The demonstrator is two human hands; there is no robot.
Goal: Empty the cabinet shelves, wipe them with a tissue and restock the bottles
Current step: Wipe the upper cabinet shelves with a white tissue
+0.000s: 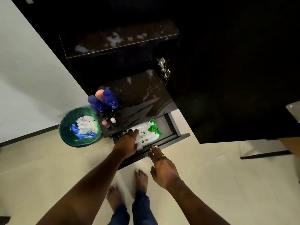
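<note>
A white and green pack of wet wipes [148, 133] lies in the open drawer [174, 125] of a black cabinet. My left hand [127, 142] reaches into the drawer and grips the near left end of the pack. My right hand [162, 166] has straight fingers touching the drawer's front by its small metal knob [151, 148]. Two blue bottles [103, 103], a peach bottle [99, 94] and several small bottles [109, 120] stand at the left of the lower shelf [142, 98]. The upper shelf [120, 41] is bare with whitish smears.
A green bin [65, 127] with crumpled tissues and blue scraps stands on the pale floor left of the cabinet. The open black cabinet door [235, 78] fills the right side. My bare feet [128, 187] stand just in front of the drawer.
</note>
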